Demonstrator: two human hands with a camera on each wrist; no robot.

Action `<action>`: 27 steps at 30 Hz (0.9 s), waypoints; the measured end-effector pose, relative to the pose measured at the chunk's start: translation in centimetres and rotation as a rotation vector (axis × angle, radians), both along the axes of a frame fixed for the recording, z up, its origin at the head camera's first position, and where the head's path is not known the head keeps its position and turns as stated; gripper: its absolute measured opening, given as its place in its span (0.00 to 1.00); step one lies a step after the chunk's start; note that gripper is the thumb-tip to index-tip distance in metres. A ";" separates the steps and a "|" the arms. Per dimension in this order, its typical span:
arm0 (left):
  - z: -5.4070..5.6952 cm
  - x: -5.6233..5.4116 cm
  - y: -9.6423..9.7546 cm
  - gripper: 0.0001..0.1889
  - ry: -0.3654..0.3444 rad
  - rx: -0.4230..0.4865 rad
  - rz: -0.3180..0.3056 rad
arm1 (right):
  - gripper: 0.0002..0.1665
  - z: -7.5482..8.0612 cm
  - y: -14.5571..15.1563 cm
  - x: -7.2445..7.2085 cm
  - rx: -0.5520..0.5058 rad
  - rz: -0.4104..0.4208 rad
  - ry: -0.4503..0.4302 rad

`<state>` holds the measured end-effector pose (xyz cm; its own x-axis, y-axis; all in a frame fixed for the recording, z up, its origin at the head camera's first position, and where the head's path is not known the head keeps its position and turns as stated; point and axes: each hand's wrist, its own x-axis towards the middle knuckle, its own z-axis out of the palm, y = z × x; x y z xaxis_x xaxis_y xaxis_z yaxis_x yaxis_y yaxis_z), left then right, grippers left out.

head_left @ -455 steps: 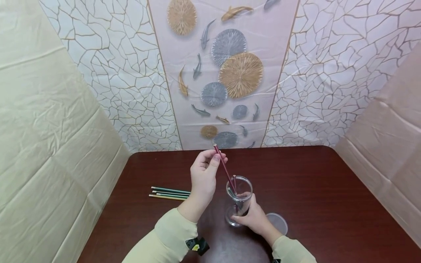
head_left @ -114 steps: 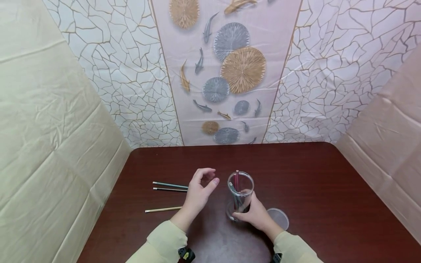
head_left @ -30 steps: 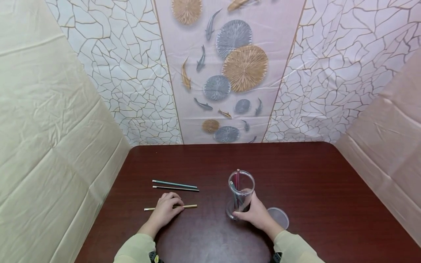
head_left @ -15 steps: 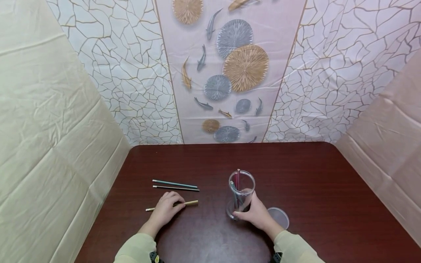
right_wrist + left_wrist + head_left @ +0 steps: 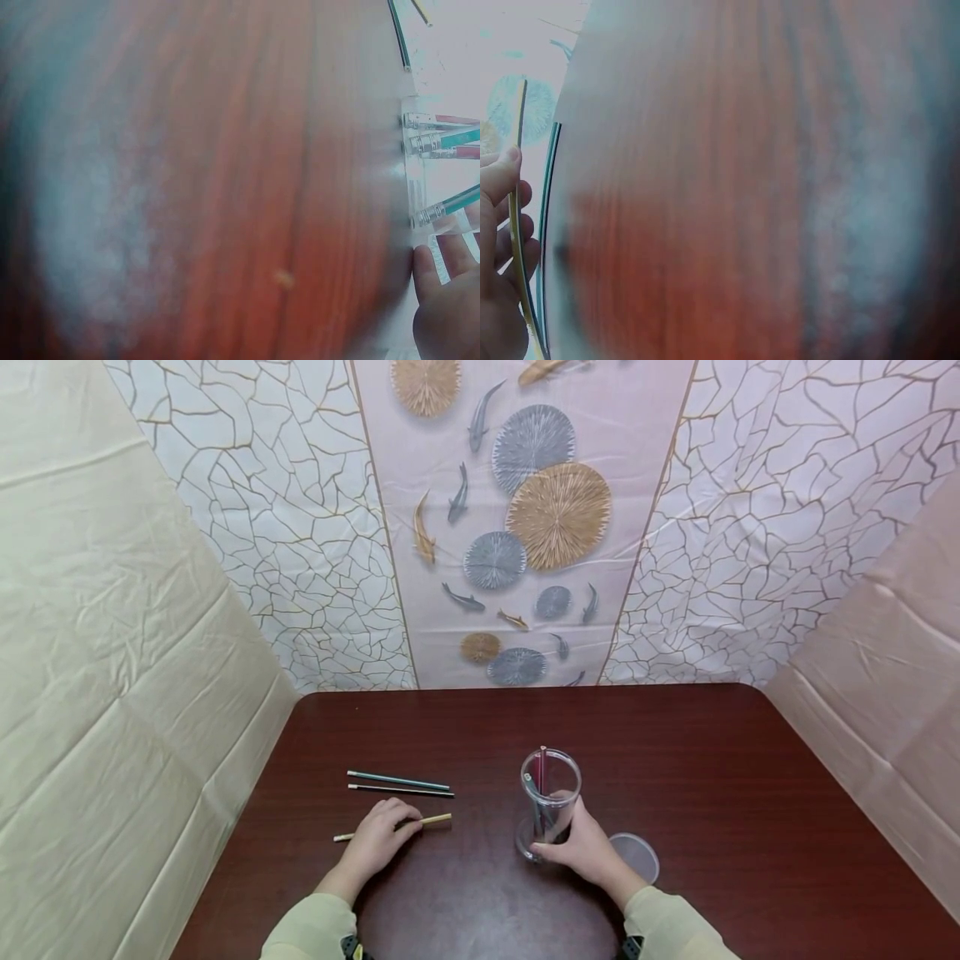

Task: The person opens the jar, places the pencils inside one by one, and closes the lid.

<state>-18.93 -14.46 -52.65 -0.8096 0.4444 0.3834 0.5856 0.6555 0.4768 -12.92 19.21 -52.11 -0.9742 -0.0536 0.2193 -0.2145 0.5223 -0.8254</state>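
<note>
My left hand (image 5: 380,837) pinches a yellow pencil (image 5: 437,819) between thumb and fingers, low over the table at left. The pencil's right end tips slightly up; its middle is hidden by the hand in the head view. In the left wrist view the yellow pencil (image 5: 522,112) shows against the thumb. A clear jar (image 5: 551,802) stands upright, and my right hand (image 5: 581,852) grips its right side. Red and green pencils (image 5: 542,768) lean inside it. The right wrist view shows several of these pencils (image 5: 459,138) with their eraser ends down at the jar's bottom.
Beyond the left hand lie a teal pencil (image 5: 397,779) and a black pencil (image 5: 401,791), side by side. A round translucent lid (image 5: 636,858) lies on the brown table (image 5: 675,760) by the right wrist. A patterned cloth (image 5: 555,527) hangs behind the table.
A red pencil went from my left hand into the jar. That hand then moved left and took the yellow pencil, whose right end has tipped up. My right hand stays on the jar.
</note>
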 end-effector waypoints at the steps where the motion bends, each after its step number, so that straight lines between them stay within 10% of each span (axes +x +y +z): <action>1: 0.1 0.0 0.0 0.04 0.002 0.003 -0.001 | 0.49 0.0 0.0 0.0 0.001 0.002 -0.001; 20: 3.1 -0.6 0.9 0.04 -0.031 0.035 0.068 | 0.50 0.0 0.0 0.0 -0.008 0.006 0.001; 27: 5.9 -0.5 2.0 0.05 -0.064 0.236 0.116 | 0.50 0.1 -0.1 0.0 -0.001 0.005 0.022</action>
<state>-19.38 -12.49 -46.77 -0.8758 0.2521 0.4117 0.4770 0.5828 0.6579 -12.93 19.14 -51.98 -0.9689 -0.0587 0.2403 -0.2351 0.5203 -0.8210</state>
